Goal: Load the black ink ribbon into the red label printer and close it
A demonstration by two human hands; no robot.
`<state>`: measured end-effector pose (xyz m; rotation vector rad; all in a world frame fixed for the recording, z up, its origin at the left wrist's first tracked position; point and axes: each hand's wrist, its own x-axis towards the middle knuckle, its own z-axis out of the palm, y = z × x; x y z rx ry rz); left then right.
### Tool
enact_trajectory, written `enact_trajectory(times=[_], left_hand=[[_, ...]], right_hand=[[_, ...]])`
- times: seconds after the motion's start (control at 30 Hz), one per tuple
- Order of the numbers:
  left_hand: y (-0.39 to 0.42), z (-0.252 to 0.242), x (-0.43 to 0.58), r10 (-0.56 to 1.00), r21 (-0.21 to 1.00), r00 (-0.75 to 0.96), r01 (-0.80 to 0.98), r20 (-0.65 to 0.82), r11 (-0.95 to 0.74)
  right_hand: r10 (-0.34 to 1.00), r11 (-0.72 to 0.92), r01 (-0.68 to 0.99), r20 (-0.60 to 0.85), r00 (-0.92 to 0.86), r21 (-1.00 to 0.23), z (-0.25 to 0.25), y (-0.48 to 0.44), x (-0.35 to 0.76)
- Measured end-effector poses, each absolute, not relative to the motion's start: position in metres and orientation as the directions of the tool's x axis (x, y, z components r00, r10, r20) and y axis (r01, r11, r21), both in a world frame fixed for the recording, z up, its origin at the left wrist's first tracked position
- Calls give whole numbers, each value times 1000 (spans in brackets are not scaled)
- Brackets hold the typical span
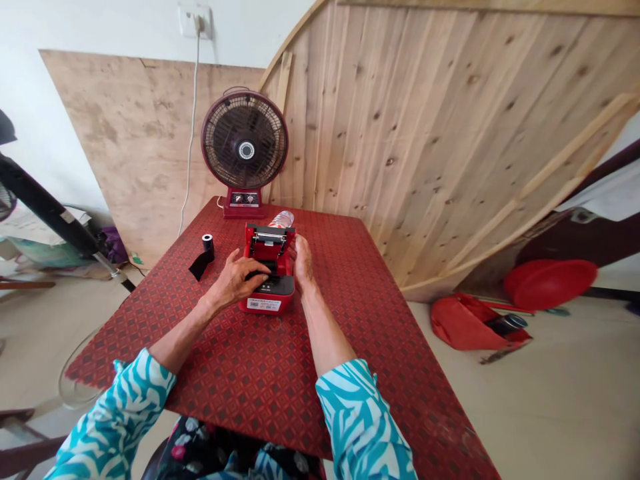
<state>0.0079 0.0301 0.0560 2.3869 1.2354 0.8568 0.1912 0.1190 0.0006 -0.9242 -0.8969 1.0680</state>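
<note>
Wood panelling (400, 133) slants up behind a sheet of plywood (140, 133), and a red basin (550, 283) and a red bag (465, 323) lie on the floor (550, 400) off to the right. Bench (350, 333) is covered in a red patterned cloth, with a maroon desk fan (245, 140) standing at its far edge and a plastic bottle (281, 219) lying just behind a small red printer (270, 245). That printer sits near the middle of the far half of the bench, its lid raised at the back and a dark opening showing on top. Holding the printer steady from one side while working in that opening looks the safer way, since the cloth may let it slide, and the fingers need to stay light around the roller parts. The left hand (233, 280) is curved over the opening, fingers reaching down into it; whether it grips anything there cannot be told. The right hand (301, 261) stands on edge, narrow and empty, against the printer's right side. A small black roll (208, 245) stands just left of the printer, with a black strip (200, 265) trailing from it
</note>
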Motion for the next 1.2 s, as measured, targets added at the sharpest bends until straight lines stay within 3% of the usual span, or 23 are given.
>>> enact_trajectory(times=[0.2,0.53,0.77,1.03,1.2], left_hand=[[28,63,12,784,474,405,633,471,-612],[-6,52,9,623,272,498,606,603,-748],[-20,40,7,551,127,486,661,679,-739],[-21,30,5,566,104,466,703,680,-704],[-22,32,2,645,267,435,658,629,-704]], right_hand=[[958,227,-322,151,246,-919,2,120,190],[951,254,-304,181,249,-918,0,120,190],[947,262,-292,186,263,-920,3,105,194],[947,239,-294,156,281,-925,-6,65,192],[953,246,-366,155,261,-898,-9,58,186]])
